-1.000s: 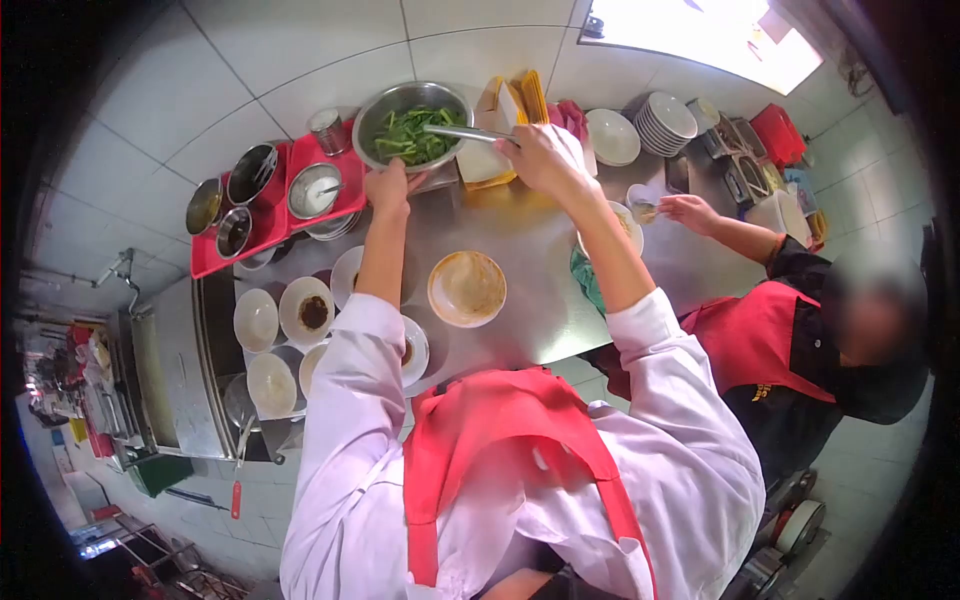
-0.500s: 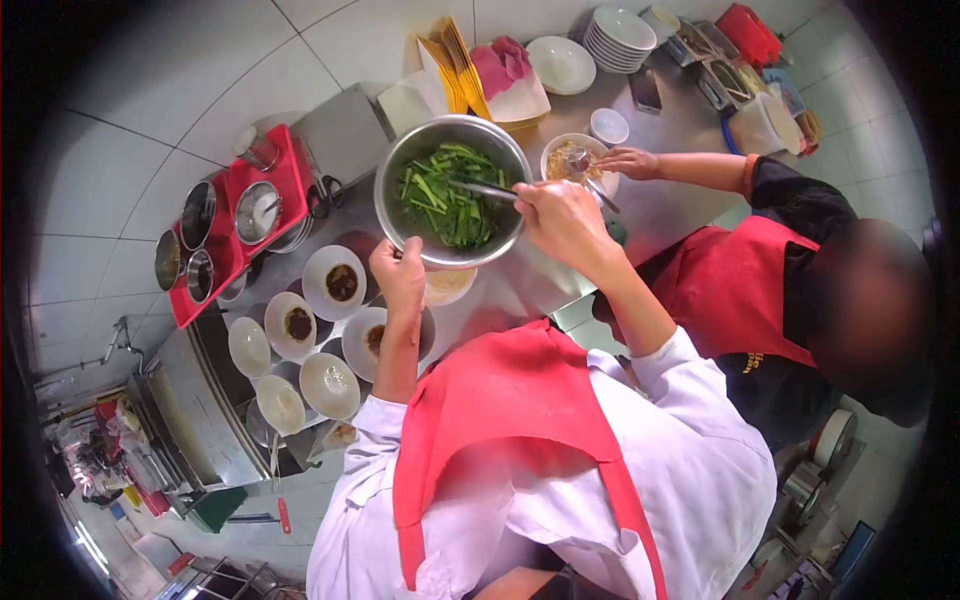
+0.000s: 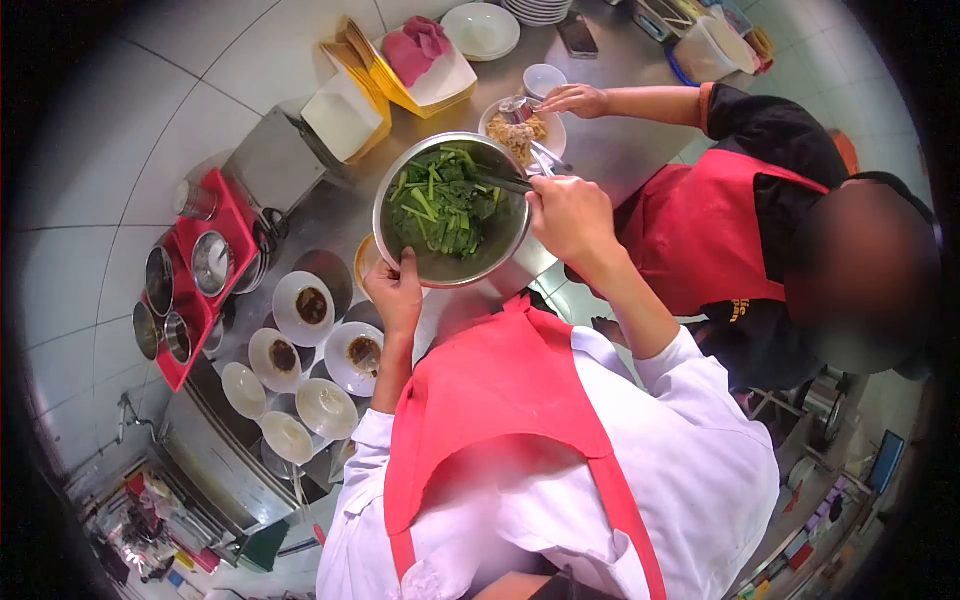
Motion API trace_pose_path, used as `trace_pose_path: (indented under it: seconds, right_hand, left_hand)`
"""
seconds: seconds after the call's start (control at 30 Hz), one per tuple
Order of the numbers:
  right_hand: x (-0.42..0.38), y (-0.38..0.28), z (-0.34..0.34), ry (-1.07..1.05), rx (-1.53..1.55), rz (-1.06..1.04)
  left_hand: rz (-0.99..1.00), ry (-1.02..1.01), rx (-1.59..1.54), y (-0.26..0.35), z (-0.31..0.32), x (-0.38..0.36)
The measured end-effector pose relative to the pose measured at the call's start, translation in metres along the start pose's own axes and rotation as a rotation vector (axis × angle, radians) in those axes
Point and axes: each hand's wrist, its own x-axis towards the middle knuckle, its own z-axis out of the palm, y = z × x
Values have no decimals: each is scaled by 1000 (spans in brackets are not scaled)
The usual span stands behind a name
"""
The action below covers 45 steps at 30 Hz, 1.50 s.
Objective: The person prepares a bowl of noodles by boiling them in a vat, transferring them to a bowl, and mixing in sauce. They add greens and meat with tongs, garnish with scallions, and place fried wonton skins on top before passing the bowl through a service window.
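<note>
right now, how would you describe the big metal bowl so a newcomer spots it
Start at the steel counter. Over it, the left hand holds a wide metal bowl by the rim. Unlike the white bowls nearby and the smaller metal containers on the red tray, it holds leafy greens.
</note>
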Motion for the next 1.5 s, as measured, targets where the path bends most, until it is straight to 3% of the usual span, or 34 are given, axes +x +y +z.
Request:
trace_pose_path:
  seconds: [0.3,0.43,0.7,1.0,1.17,1.3,1.37,1.5]
  right_hand:
    - [8,55,16,-13,308,-73]
    - [7,69,10,-105,526,10]
    - [6,81,8,-356,1042,216]
    - [15,108,41,-196,1227,392]
    - [45,113,73,-83,1108,409]
    - [75,102,90,109,750,464]
    - [88,95,86,193,437,378]
    - [122,93,108,122,308,416]
  left_hand:
    - [-79,-9,39,-15,-11,-5]
    - [-193,-7,79,-15,-11,-4]
    - [-205,48,-2,-30,-6,2]
    - [-258,90,15,-31,-12,1]
    - [-304,60,31,-43,-20,3]
    - [-305,65,34,-43,-22,2]
    - [-299,69,-15,-39,-21,2]
    - [-305,79,-9,-34,-20,2]
